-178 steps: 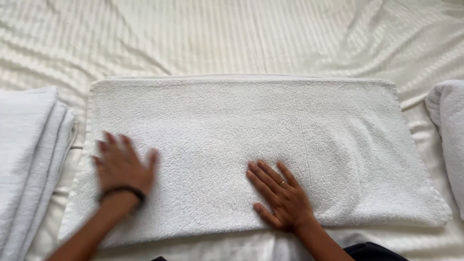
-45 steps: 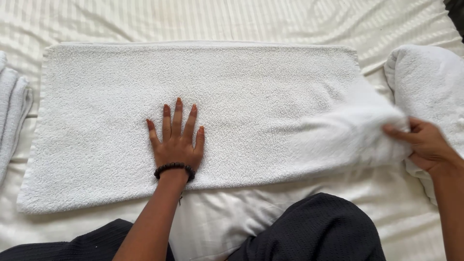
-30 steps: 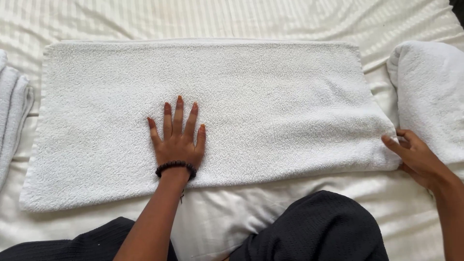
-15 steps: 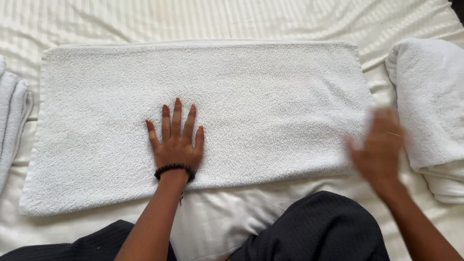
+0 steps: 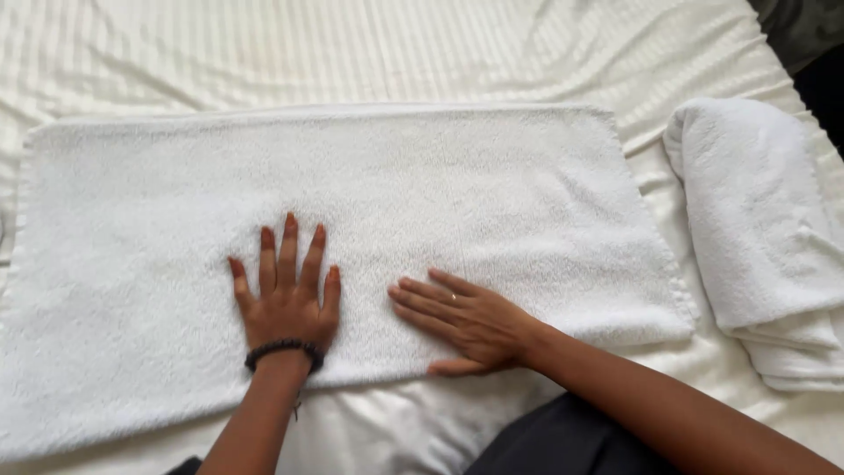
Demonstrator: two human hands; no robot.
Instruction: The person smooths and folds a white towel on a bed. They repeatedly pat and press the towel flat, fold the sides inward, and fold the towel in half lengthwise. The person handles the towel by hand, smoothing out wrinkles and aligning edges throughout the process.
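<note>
Bed sheet [image 5: 422,53]: white with fine woven stripes, covers the frame from edge to edge, creased toward the upper right and along the lower middle.
Folded towel [image 5: 760,229]: white terry, right of the frame, lying on the sheet, folded in layers with stacked edges showing at its lower right end.
Dark fabric [image 5: 804,31]: upper right corner, beyond the sheet's edge; kind not discernible.
Dark garment [image 5: 554,440]: bottom centre, overlapping the sheet.

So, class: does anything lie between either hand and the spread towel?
Nothing visible does. The left hand and right hand both rest flat, palms down, directly on the towel.
</note>
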